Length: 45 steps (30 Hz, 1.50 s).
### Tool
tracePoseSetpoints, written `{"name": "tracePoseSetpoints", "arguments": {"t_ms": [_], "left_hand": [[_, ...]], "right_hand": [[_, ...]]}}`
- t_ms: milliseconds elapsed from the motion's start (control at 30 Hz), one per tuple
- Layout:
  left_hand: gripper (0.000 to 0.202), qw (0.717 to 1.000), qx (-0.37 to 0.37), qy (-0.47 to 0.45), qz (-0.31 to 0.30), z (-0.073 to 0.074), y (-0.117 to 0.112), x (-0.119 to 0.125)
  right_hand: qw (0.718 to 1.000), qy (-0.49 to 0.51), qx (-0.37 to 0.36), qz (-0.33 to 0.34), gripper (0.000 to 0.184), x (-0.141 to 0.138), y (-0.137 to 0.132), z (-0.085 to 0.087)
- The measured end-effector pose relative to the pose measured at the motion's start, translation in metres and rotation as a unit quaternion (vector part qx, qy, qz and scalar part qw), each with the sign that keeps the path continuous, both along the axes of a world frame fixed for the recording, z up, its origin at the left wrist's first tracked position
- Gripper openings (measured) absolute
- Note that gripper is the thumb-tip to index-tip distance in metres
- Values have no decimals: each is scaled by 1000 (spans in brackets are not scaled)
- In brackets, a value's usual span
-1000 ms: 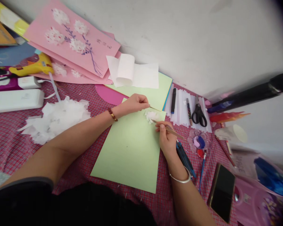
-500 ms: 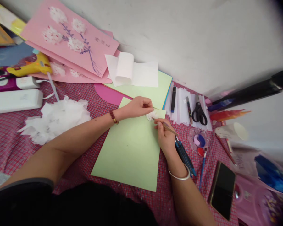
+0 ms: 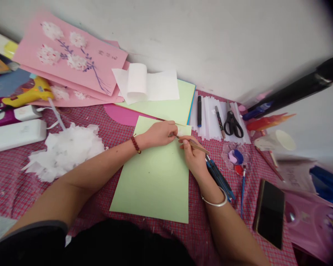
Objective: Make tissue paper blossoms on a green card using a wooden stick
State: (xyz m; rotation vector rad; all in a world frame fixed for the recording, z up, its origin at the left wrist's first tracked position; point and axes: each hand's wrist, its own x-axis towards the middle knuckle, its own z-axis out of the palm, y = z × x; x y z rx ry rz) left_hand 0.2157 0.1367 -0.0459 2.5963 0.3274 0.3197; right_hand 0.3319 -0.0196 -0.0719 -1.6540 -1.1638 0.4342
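Note:
A pale green sheet of paper [image 3: 152, 181] lies in front of me. Over its upper part, my left hand [image 3: 163, 132] has its fingers pinched together at the tip of a slim brown pointed tool [image 3: 198, 146]. What lies between those fingers is hidden. My right hand [image 3: 192, 153] grips the tool between thumb and fingers, at the sheet's right edge. Partly covered behind both hands is a small white crumpled paper piece [image 3: 180, 130] near the sheet's top right corner. A pile of white paper pieces [image 3: 69, 147] sits left of my left forearm.
Pink sheets with white paper flowers [image 3: 77, 61] and a yellow glue gun [image 3: 30, 92] are at the left. A white paper strip [image 3: 162, 87] curls at the back. Right of me are black scissors [image 3: 233, 125], a paint palette [image 3: 235, 157], a paintbrush [image 3: 242, 192] and a phone [image 3: 269, 212].
My left hand has lowered toward the tool's tip, and its fingers have closed there. The white paper piece is more hidden. My right hand still holds the tool, and the view has shifted slightly.

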Motion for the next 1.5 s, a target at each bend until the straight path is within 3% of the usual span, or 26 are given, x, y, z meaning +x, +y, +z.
{"name": "tracePoseSetpoints", "arguments": {"t_ms": [300,400,500,633,700,867,1000,1067,1167,1300,1400,1500], "left_hand": [[12,1000,16,-8,14,-5,1,1],[11,1000,-4,-24,9,-5,1,1],[10,991,-117,-59,22,0,6,1],[11,936,-298,-138,124,5,19,-2],[10,919,-326,-164,149,6,22,-3],[18,914,-350,-156,133,5,18,-4],[29,862,-439,-197,157,13,21,-2],[28,836,-467,-222,181,21,26,-3],[21,826,-464,-237,216,40,31,-8],[17,820,-440,-284,232,80,23,-24],[16,822,-399,-374,158,115,12,-39],[10,821,-261,-504,58,143,6,-51]], "right_hand": [[991,80,69,-86,27,-3,-5,12],[990,90,76,-78,26,-4,-6,15],[993,87,66,-51,25,-5,-6,14],[994,80,60,-40,26,-6,-4,11],[993,82,65,-49,25,-5,-4,10],[988,91,96,-80,23,-5,-5,10],[995,83,56,1,21,-4,-6,6],[997,68,28,29,20,-4,-5,3],[998,66,16,21,20,-2,-2,-1],[997,72,30,-2,20,-1,0,-3],[997,67,34,-7,20,0,0,-2],[997,63,32,-15,20,0,2,-1]]}}
